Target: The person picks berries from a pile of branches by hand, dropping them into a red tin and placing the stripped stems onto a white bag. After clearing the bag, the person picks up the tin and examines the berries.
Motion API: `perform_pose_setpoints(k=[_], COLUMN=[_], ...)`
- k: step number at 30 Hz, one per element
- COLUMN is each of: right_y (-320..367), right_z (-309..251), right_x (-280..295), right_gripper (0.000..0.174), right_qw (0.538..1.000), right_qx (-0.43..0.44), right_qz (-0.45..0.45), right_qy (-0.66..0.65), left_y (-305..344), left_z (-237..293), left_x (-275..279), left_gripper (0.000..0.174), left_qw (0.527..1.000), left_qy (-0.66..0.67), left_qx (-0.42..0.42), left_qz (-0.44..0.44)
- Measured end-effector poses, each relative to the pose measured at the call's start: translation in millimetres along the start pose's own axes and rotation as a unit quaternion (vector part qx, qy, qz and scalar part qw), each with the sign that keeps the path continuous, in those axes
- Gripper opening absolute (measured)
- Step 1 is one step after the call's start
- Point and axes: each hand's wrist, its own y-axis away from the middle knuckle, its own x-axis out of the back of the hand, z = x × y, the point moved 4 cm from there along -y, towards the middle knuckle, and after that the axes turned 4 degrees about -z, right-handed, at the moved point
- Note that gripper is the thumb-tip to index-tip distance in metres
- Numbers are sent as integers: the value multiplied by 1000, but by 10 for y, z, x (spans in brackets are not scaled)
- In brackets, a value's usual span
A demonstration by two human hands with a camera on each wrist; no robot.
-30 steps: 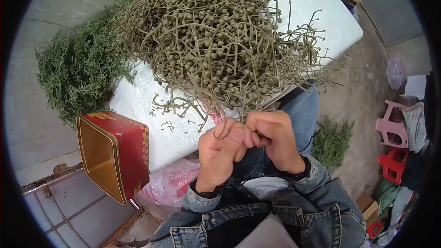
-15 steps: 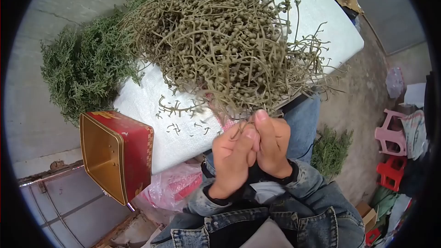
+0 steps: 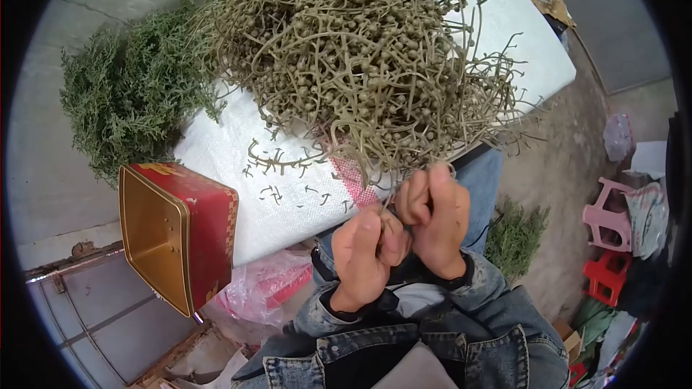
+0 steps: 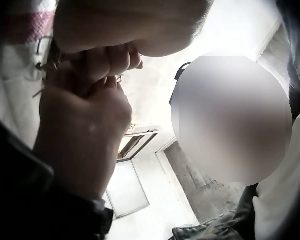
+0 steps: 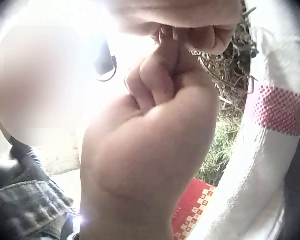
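A large heap of dried brownish-green stems with round knobs (image 3: 360,65) fills the middle of the head view. Just below its near edge, my left hand (image 3: 364,252) pinches a thin stem (image 3: 388,202) between thumb and curled fingers. Close on its right, my right hand (image 3: 442,227) has curled fingers with the thumb pressed against them, and a bit of stem shows at its tip. The fingers hide most of what they hold. Small cut-looking stem pieces (image 3: 277,162) lie scattered left of the hands on a white woven sack (image 3: 252,227) with a pink checked stripe.
On the left, a red tin box (image 3: 209,238) lies on its side, its gold inside showing. Green feathery sprigs (image 3: 130,101) are heaped behind it, with more sprigs (image 3: 517,238) on the floor at right. Pink (image 3: 607,216) and red stools (image 3: 605,277) stand farther right.
My hands were close together at the stem; now they have drawn a little apart, the right up and to the right, the left slightly lower. The heap looks much the same.
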Motion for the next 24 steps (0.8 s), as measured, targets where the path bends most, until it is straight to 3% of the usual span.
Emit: perform_pose_setpoints(k=[2,5,9,13,14,16,17,19,24], right_y=[23,38,168,184,152,119,124,12,-225], right_z=[-64,-255,-227,-273,-286,-289,-287,-260,-58], right_x=[31,-83,-146,-394,-580,-1011,-1226,-1752,-2773], right_gripper=[49,49,49,49,49,48,48,47,45], right_qw=[1000,936,967,973,968,962,952,936,903], right_qx=[-8,32,-31,-83,-82,-157,-200,-243,-255], right_qz=[-28,-240,-151,-172,-203,-221,-221,-243,-337], right_qy=[-6,254,202,132,125,-10,-72,-79,-81], left_y=[60,97,180,336,384,528,559,624,610], left_z=[39,185,222,715,875,1280,1487,1950,2524], left_x=[64,130,219,240,278,394,450,662,1089], left_gripper=[39,42,44,43,43,39,39,32,32], left_qw=[999,976,986,976,971,943,936,894,867], left_qy=[32,-216,-161,-183,-190,-174,-174,-170,-196], left_qx=[25,-3,-12,-120,-144,-265,-282,-344,-306], left_qz=[-25,-38,-48,-1,18,103,115,231,341])
